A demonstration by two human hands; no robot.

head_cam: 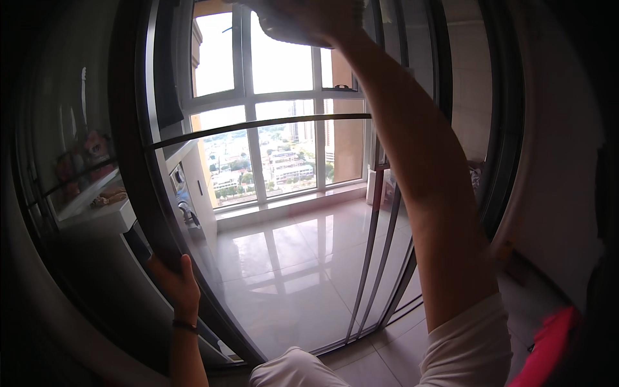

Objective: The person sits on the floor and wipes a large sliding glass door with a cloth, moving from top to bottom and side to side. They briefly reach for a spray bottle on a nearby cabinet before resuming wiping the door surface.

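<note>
My left hand (178, 285), with a dark band at the wrist, grips the dark frame edge (159, 227) of a glass sliding door, thumb on the near side. My right arm reaches up across the view. At the top edge my right hand (314, 22) is partly cut off, with a pale, ribbed-edged thing, perhaps a cloth (283, 24), beneath it against the door's glass pane (290, 159). A dark horizontal bar (271, 123) crosses the pane.
Beyond the glass lie a glossy tiled floor (290, 290) and tall windows (283, 63) over a city. A white cabinet with a front-loading washing machine (184, 198) stands at left. Floor tracks (358, 338) run below the door; something red (546, 348) is at lower right.
</note>
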